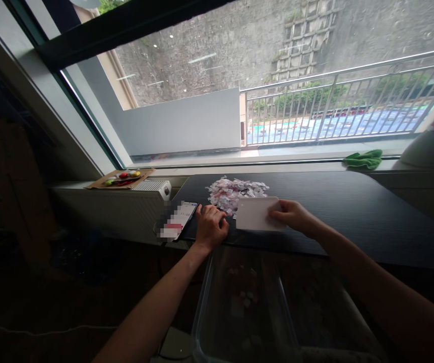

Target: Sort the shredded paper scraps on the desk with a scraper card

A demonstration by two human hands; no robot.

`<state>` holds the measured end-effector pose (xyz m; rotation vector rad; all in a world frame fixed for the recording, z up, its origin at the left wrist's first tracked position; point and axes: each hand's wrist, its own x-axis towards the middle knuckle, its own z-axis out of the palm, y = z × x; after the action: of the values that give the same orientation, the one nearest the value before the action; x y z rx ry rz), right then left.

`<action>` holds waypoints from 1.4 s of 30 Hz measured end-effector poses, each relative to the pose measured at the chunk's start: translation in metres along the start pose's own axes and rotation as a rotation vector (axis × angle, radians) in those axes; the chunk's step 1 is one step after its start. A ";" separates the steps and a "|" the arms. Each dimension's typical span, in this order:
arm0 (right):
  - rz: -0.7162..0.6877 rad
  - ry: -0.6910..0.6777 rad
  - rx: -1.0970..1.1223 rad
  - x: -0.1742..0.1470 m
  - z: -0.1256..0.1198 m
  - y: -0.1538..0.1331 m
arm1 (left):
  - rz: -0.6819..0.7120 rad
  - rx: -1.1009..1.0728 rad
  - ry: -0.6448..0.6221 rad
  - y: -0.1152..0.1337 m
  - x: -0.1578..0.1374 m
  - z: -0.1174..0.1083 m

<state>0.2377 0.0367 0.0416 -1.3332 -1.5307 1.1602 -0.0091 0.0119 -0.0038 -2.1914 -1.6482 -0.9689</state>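
Note:
A heap of small paper scraps (pixel 235 192), white with some pink, lies on the dark table (pixel 315 191) in front of me. My right hand (pixel 290 216) pinches the right end of a white rectangular sheet (pixel 256 214) with rounded corners, thumb on the near face. The sheet stands tilted at the near side of the heap and hides part of it. My left hand (pixel 212 224) rests on the tabletop at the heap's near left, fingers loosely bent and apart, with nothing seen in it. Just left of it lies a lit phone (pixel 181 221).
Below the table's front edge stands a clear plastic bin (pixel 201 312) with a few scraps inside. A radiator (pixel 126 206) bears cardboard with colourful items (pixel 124 176) at left. A green cloth (pixel 364 159) lies on the windowsill. A white cable (pixel 50 331) runs along the floor.

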 end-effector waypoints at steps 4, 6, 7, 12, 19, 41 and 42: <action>-0.075 0.121 -0.095 -0.003 -0.010 -0.004 | -0.002 0.002 -0.007 0.000 0.000 0.000; -0.144 0.160 -0.207 -0.007 -0.018 -0.005 | -0.009 0.001 -0.002 0.001 0.000 0.000; -0.171 0.164 -0.260 -0.010 -0.022 -0.005 | -0.010 0.001 0.002 0.001 0.000 0.000; -0.162 0.223 -0.386 -0.032 -0.040 -0.007 | -0.003 0.001 0.009 0.002 0.001 -0.001; -0.152 0.191 -0.303 -0.034 -0.043 -0.003 | 0.002 -0.001 0.008 0.001 0.001 -0.001; 0.037 0.108 -0.064 -0.020 -0.019 0.001 | 0.009 -0.001 0.001 0.001 0.001 -0.001; 0.032 0.090 -0.062 -0.019 -0.017 0.002 | 0.010 0.001 0.003 0.000 0.001 0.000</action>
<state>0.2574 0.0202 0.0450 -1.4365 -1.4966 1.0649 -0.0088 0.0120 -0.0031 -2.1945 -1.6342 -0.9680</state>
